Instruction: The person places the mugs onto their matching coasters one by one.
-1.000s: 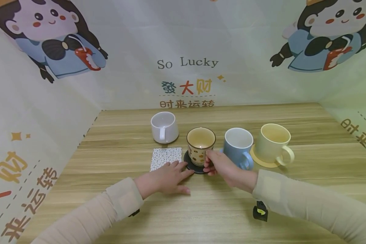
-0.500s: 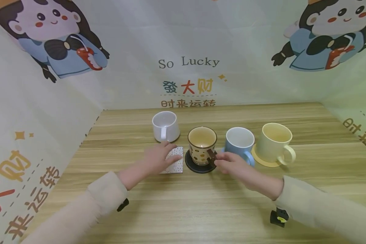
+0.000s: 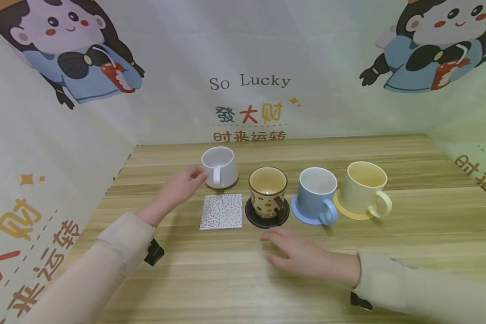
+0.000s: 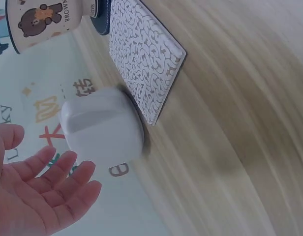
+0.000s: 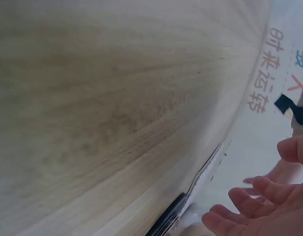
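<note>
My left hand (image 3: pixel 184 183) is beside the white mug (image 3: pixel 228 176), at its left side, with the fingers loosely bent. In the left wrist view the palm and fingers (image 4: pixel 75 189) show with nothing in them. The mug stands on the bare table behind a square patterned coaster (image 3: pixel 222 211). My right hand (image 3: pixel 297 252) hovers with relaxed fingers in front of the bear-print mug (image 3: pixel 263 203), which sits on a round black coaster (image 3: pixel 256 221), its brown handle turned toward the front right. In the right wrist view, the right hand (image 5: pixel 269 209) holds nothing.
Right of the bear-print mug, a blue mug (image 3: pixel 312 198) stands on a blue coaster (image 3: pixel 299 212). Farther right is a yellow mug (image 3: pixel 358 193) on a yellow coaster (image 3: pixel 346 212). Printed cloth (image 3: pixel 320 112) walls in the wooden table (image 3: pixel 227 279) at the back and sides.
My right hand has let go of the bear-print mug's handle and drawn back toward the front. The left hand has moved left and back, from the black coaster across the square coaster to the white mug.
</note>
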